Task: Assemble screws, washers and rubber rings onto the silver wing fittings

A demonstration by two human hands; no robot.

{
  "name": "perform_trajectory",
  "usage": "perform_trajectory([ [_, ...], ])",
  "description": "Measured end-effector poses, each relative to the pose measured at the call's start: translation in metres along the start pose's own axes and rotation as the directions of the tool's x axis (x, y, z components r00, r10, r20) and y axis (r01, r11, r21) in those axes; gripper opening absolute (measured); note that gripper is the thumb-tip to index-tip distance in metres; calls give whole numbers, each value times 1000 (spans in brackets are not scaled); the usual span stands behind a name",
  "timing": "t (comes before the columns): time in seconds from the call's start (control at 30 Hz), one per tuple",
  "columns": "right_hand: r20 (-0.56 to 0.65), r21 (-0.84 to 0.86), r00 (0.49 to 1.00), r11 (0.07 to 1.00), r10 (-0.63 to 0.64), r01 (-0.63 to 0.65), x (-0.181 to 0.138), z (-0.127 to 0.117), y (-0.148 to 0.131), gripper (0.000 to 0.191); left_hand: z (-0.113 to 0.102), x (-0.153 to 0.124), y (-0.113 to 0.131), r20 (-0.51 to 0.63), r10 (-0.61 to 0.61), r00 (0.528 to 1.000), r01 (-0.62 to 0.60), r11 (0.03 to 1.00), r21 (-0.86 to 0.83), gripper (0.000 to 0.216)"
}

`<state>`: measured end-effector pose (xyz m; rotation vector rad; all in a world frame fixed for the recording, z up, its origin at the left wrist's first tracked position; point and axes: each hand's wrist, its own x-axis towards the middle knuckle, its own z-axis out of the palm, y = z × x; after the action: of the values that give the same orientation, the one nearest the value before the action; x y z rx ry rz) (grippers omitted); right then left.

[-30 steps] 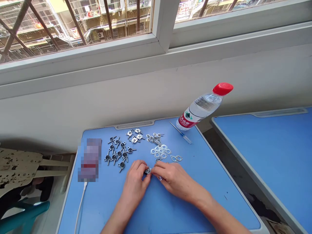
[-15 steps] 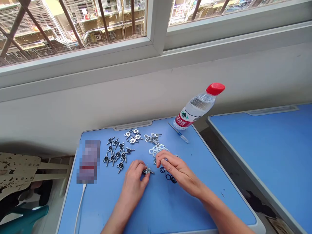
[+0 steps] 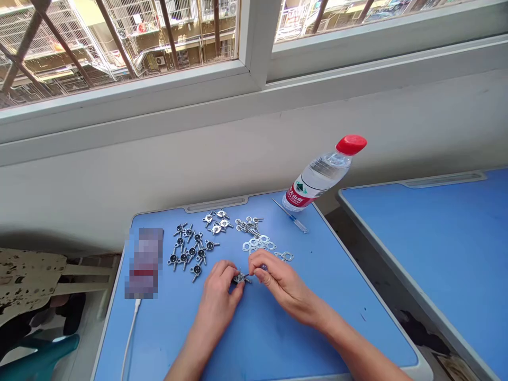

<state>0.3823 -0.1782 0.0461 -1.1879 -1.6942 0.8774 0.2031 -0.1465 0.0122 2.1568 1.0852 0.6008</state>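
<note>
My left hand (image 3: 219, 288) rests on the blue table with thumb and fingers closed on a small metal fitting (image 3: 240, 278), whose short arms stick out to the right. Just right of it, my right hand (image 3: 278, 278) is closed in a pinch on a slim screwdriver (image 3: 264, 268). Most of this tool is hidden by the fingers; its thin tip reaches the fitting, though contact is hard to make out. Left of the hands lie several similar fittings with black round centres (image 3: 197, 270). Beyond them are several fittings with pale centres (image 3: 216, 228).
Flat two-hole plates (image 3: 257, 243) and ring-ended bolts (image 3: 248, 226) lie behind my right hand. A pen (image 3: 291, 217) and a water bottle (image 3: 317, 177) stand at the back right. A blurred phone-like object (image 3: 145, 264) with a white cable (image 3: 129, 338) is on the left.
My right hand has moved left with the screwdriver, towards the fitting, and now covers the black rings seen before. The left hand stays in place.
</note>
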Motion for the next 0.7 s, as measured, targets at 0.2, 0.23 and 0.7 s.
perform_trajectory([
  [0.2, 15, -53, 999, 997, -49, 50, 1, -1, -4, 25, 1, 0, -2, -7, 5, 1000, -5, 1000, -1, 14],
  [0.23, 19, -64, 998, 996, -62, 63, 1, -1, -4, 25, 1, 0, -2, -5, 2, 1000, -2, 1000, 0, 14],
  [0.7, 52, -370, 929, 857, -365, 358, -1, 4, 3, 41, -1, 1, 1, 9, -12, 1000, 12, 1000, -8, 17],
])
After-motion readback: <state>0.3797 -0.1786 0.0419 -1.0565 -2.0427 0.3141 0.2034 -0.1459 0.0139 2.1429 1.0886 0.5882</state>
